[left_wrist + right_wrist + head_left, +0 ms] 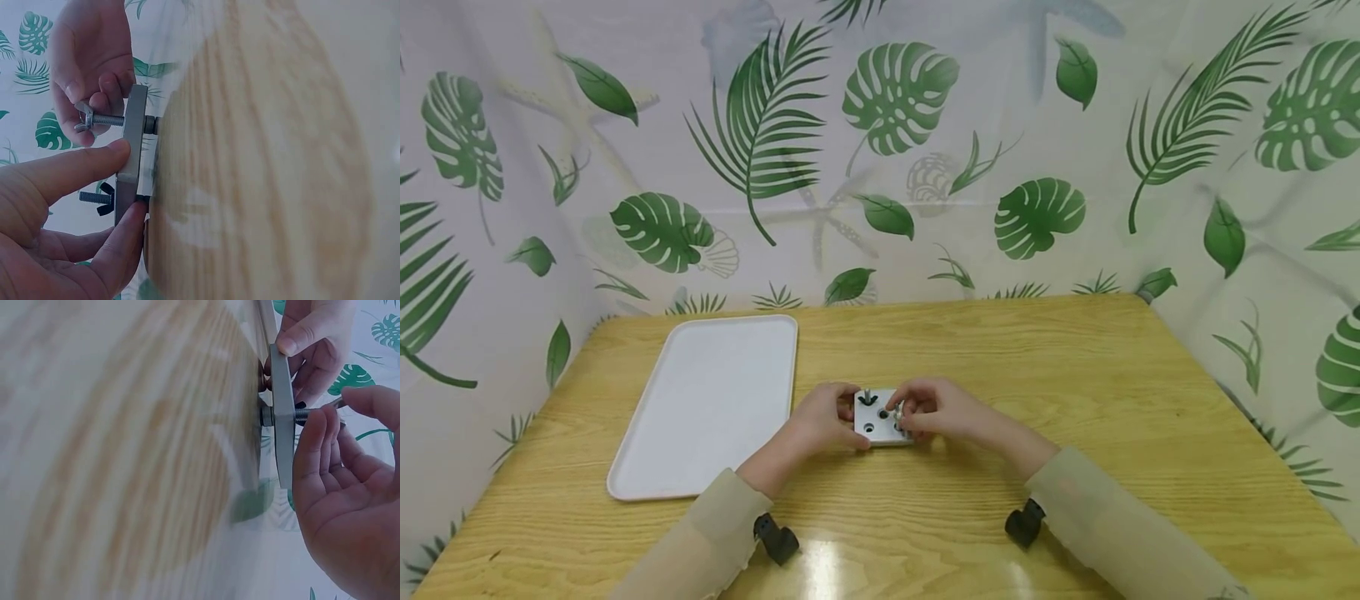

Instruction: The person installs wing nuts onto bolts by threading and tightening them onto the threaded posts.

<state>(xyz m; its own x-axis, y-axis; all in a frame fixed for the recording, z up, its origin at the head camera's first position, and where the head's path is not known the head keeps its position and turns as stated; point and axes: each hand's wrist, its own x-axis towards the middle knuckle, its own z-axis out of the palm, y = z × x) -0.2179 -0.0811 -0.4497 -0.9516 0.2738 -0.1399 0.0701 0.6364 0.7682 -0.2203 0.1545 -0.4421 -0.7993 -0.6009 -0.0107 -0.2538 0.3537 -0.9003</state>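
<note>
My left hand (822,422) grips a metal plate (883,434) with several holes by its left end, thumb on the near edge. In the left wrist view two bolts stick through the plate, their heads on the table side. A black wing nut (105,200) sits against the plate on one bolt (94,197). On the other bolt (109,119), a silver wing nut (86,117) is out near the free end, away from the plate. My right hand (946,409) pinches this silver wing nut at the plate's right side; its fingers partly hide it in the head view.
A white tray (715,400) lies on the left of the wooden table (970,350), just beyond my left forearm. Leaf-patterned cloth (895,200) rises behind the table and along its sides. Black wrist cameras are strapped at both sleeves.
</note>
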